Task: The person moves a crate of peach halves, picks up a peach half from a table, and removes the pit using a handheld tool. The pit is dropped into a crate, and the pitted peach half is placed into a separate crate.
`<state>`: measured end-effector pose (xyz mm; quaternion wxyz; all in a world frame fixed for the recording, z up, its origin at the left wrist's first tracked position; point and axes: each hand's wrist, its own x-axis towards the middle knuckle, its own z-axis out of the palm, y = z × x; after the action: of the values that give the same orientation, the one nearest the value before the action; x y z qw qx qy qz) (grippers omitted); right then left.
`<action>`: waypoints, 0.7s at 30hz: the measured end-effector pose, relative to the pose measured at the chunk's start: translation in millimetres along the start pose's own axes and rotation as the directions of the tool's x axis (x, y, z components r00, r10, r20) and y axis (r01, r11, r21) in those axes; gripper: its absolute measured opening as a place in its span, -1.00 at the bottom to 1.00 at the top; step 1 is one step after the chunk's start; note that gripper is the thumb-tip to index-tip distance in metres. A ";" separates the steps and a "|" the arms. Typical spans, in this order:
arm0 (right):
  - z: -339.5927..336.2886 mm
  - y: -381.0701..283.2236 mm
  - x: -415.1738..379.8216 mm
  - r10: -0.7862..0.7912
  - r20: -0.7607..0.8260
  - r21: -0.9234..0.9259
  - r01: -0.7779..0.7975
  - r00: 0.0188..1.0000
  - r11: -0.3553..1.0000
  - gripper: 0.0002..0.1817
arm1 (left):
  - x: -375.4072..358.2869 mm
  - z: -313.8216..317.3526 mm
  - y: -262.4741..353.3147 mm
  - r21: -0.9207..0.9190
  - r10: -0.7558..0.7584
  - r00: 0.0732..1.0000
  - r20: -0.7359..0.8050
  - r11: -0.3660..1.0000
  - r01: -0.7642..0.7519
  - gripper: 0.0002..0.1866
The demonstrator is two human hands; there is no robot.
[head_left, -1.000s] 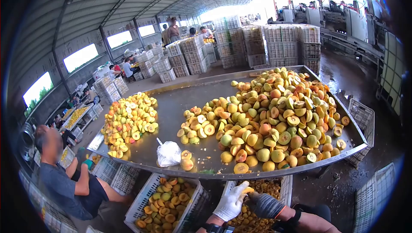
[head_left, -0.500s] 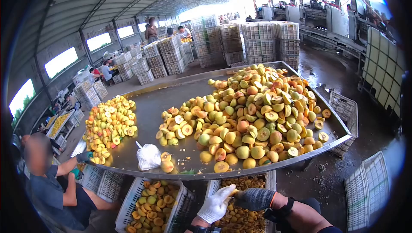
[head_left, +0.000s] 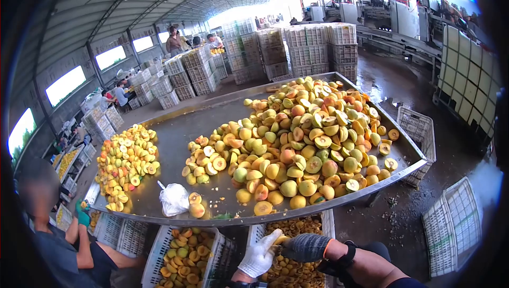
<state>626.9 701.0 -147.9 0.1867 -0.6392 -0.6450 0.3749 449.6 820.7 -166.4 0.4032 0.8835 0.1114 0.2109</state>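
Observation:
My left hand, in a white knit glove, pinches a yellow peach half. Against that piece, my right hand in a dark grey glove is closed; whatever its fingers grip is hidden. Both hands are over a white crate holding small brownish-yellow fruit pieces. A metal table stands just beyond, with a large heap of halved peaches on its right side and a smaller heap on its left. By the near edge are a white plastic bag and two loose peach halves.
Left of my hands, another crate holds peach halves. A co-worker with a green glove sits at the left. Stacked crates rise behind the table. More crates stand on the wet floor at right.
My view has turned slightly right, so the scene sits further left. Both hands remain together at the fruit. The co-worker's hand has left the table edge, and their gloved hands are now raised together.

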 end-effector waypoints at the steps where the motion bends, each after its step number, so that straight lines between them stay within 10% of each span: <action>1: -3.3 2.1 -1.5 -0.053 0.045 0.035 0.051 0.998 0.998 -0.63 | 1.0 -0.8 1.3 -0.021 0.000 1.000 0.014 1.000 0.000 -0.51; 4: -17.5 1.1 -8.8 -0.130 0.108 0.217 0.105 0.986 0.971 -0.67 | 0.3 -10.4 26.8 -0.302 -0.229 0.966 0.121 0.918 0.256 -0.55; 6: -21.7 0.8 -7.9 -0.011 0.137 0.234 -0.021 0.990 0.972 -0.71 | 2.9 -5.7 5.0 -0.335 -0.165 0.983 0.082 0.924 0.183 -0.57; 9: -8.4 10.0 -16.0 -0.223 -0.068 0.134 0.231 0.972 0.964 -0.66 | -5.4 -7.7 1.0 -0.362 -0.116 0.991 0.063 0.923 0.131 -0.58; 10: -17.4 1.3 -17.0 -0.173 -0.010 0.142 0.173 0.985 0.975 -0.63 | -3.9 -10.1 14.6 -0.678 -0.291 0.944 0.157 0.664 0.317 -0.54; 12: -15.7 1.2 -16.7 -0.057 0.115 0.332 0.015 0.992 0.943 -0.57 | -3.0 -12.2 1.4 -0.456 -0.171 0.977 0.129 0.864 0.211 -0.50; 16: -15.6 -3.6 -27.2 -0.116 0.108 0.422 0.060 0.987 0.905 -0.50 | -5.4 -7.1 -1.0 -0.647 -0.307 0.951 0.023 0.721 0.249 -0.53; 20: -17.5 1.3 -29.7 -0.211 0.095 0.182 0.191 0.973 0.965 -0.43 | -6.5 -15.3 2.9 -0.764 -0.448 0.884 0.130 0.523 0.378 -0.49; 21: -22.4 -2.8 -29.7 0.008 0.175 -0.007 -0.007 0.984 1.000 -0.42 | -6.0 -13.7 2.7 -0.797 -0.464 0.880 0.100 0.493 0.350 -0.50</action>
<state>644.5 678.1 -124.3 0.1259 -0.6065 -0.6578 0.4284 438.0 825.9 -158.0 0.7829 0.5422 0.2366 0.1926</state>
